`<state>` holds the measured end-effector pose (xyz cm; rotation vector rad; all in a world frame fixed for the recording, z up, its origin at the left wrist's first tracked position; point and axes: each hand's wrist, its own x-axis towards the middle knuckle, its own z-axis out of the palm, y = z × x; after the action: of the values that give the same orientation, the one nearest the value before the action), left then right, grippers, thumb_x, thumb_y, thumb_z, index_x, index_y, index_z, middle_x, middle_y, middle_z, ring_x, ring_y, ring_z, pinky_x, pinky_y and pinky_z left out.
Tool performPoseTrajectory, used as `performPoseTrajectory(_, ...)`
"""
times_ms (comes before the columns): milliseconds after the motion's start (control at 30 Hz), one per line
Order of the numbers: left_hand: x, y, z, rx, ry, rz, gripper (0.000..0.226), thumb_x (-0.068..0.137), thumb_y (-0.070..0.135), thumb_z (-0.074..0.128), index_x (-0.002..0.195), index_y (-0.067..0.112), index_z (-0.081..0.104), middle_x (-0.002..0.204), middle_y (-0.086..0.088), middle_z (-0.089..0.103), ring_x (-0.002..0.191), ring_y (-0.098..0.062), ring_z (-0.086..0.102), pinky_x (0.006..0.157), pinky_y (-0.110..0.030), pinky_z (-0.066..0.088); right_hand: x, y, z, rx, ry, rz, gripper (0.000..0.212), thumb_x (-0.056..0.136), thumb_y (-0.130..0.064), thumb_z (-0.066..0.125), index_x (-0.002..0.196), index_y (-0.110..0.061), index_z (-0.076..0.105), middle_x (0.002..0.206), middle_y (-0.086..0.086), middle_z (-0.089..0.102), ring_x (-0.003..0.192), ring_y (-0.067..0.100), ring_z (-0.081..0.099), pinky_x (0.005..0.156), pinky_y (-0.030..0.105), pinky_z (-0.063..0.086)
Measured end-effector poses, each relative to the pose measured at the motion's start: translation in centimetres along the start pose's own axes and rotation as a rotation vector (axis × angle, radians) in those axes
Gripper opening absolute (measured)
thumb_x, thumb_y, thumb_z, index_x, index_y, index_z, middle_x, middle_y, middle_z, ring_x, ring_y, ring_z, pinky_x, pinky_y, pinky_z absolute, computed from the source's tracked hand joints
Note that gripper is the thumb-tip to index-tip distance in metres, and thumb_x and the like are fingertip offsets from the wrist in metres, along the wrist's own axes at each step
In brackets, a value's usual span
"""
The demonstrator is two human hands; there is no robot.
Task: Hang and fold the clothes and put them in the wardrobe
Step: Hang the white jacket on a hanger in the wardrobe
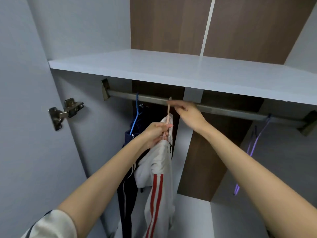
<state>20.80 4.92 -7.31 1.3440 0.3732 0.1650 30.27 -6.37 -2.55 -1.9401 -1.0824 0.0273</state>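
The left hand is closed on the neck of a thin beige hanger carrying a soft white jacket with red stripes. The right hand pinches the hook at the grey metal rail. A dark garment already hangs left on a blue hanger; a purple hanger waits bare, far right.
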Motion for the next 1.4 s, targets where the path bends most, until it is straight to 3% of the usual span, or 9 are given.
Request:
performPoseTrajectory(33, 0.8, 0.2, 0.1, 0.003, 0.003, 0.009, 0.014, 0.096, 0.011, 0.055, 0.106, 0.003, 0.059, 0.064, -0.003, 0.050, 0.049, -0.006, 0.048, 0.048, -0.014, 0.044, 0.6, 0.4, -0.1, 0.007, 0.002, 0.000, 0.038, 0.102, -0.008, 0.038, 0.129, -0.021, 0.061, 0.101, -0.003, 0.067, 0.078, 0.006, 0.061, 0.074, 0.023, 0.050)
performPoseTrajectory(133, 3.3, 0.8, 0.1, 0.003, 0.018, 0.012, 0.013, 0.098, 0.007, 0.051, 0.099, 0.004, 0.063, 0.063, -0.002, 0.051, 0.048, -0.006, 0.048, 0.047, -0.014, 0.044, 2.6, 1.8, 0.0, -0.069, -0.004, 0.017, 0.042, 0.103, -0.009, 0.036, 0.134, -0.029, 0.056, 0.133, 0.003, 0.053, 0.121, 0.013, 0.044, 0.103, 0.024, 0.038)
performPoseTrajectory(267, 6.1, 0.3, -0.2, 0.015, 0.032, -0.003, 0.022, 0.100, 0.002, 0.045, 0.115, -0.003, 0.060, 0.064, -0.003, 0.049, 0.047, -0.004, 0.048, 0.046, -0.014, 0.044, 3.8, 3.5, 0.0, -0.276, 0.000, 0.002, 0.045, 0.102, -0.014, 0.034, 0.135, -0.040, 0.052, 0.143, -0.002, 0.046, 0.107, 0.011, 0.023, 0.089, 0.020, 0.019)
performPoseTrajectory(567, 7.1, -1.6, -1.0, 0.054, 0.063, 0.024, 0.018, 0.100, 0.010, 0.048, 0.095, 0.007, 0.066, 0.073, -0.009, 0.052, 0.053, -0.008, 0.051, 0.051, -0.018, 0.045, 3.9, 4.8, 0.7, -0.447, -0.009, -0.095, 0.043, 0.101, -0.013, 0.039, 0.134, -0.038, 0.053, 0.150, -0.016, 0.036, 0.122, 0.023, 0.029, 0.099, 0.028, 0.017)
performPoseTrajectory(800, 5.0, -3.3, -1.2, 0.283, 0.163, 0.202, 0.025, 0.099, 0.009, 0.051, 0.121, 0.000, 0.056, 0.082, 0.003, 0.060, 0.064, 0.002, 0.059, 0.059, -0.005, 0.046, 0.9, 5.2, 1.0, -0.403, -0.108, -0.156, 0.045, 0.099, -0.007, 0.046, 0.142, -0.020, 0.048, 0.153, -0.005, 0.036, 0.141, 0.024, 0.031, 0.115, 0.030, 0.019)
performPoseTrajectory(1033, 0.8, -6.5, -3.4, 0.844, 0.183, 0.189, 0.090, 0.080, 0.028, 0.075, 0.152, 0.020, 0.020, 0.147, -0.010, 0.033, 0.132, -0.027, 0.037, 0.106, -0.039, 0.037, -5.0, 6.0, 2.4, -0.185, -0.048, 0.025, 0.036, 0.097, -0.007, 0.051, 0.129, -0.021, 0.060, 0.129, 0.001, 0.059, 0.118, 0.018, 0.050, 0.092, 0.020, 0.039)
performPoseTrajectory(1133, -2.0, -9.3, -4.1, 0.878, 0.213, 0.246, 0.088, 0.083, 0.015, 0.068, 0.153, 0.019, 0.014, 0.140, -0.011, 0.039, 0.123, -0.029, 0.046, 0.092, -0.031, 0.043, -8.2, 6.3, 3.7, -0.082, -0.014, 0.145, 0.032, 0.098, -0.008, 0.051, 0.124, -0.022, 0.063, 0.126, -0.002, 0.060, 0.104, 0.012, 0.055, 0.080, 0.008, 0.042)
performPoseTrajectory(1233, -4.5, -12.1, -5.0, 0.804, 0.302, 0.350, 0.069, 0.088, -0.001, 0.054, 0.148, 0.016, 0.025, 0.120, -0.003, 0.052, 0.099, -0.022, 0.058, 0.077, -0.030, 0.050, -11.5, 6.6, 5.3, -0.016, -0.030, 0.262, 0.032, 0.098, -0.007, 0.051, 0.124, -0.021, 0.063, 0.130, -0.004, 0.060, 0.110, 0.017, 0.058, 0.095, 0.023, 0.046)
performPoseTrajectory(1400, -6.8, -16.4, -7.1, 0.749, 0.375, 0.166, 0.027, 0.100, 0.010, 0.043, 0.126, 0.007, 0.047, 0.098, -0.007, 0.064, 0.071, -0.011, 0.058, 0.063, -0.026, 0.049, -17.1, 7.0, 8.3, 0.023, 0.005, 0.424, 0.033, 0.096, -0.004, 0.050, 0.120, -0.020, 0.066, 0.122, -0.006, 0.065, 0.111, 0.017, 0.059, 0.085, 0.008, 0.043)
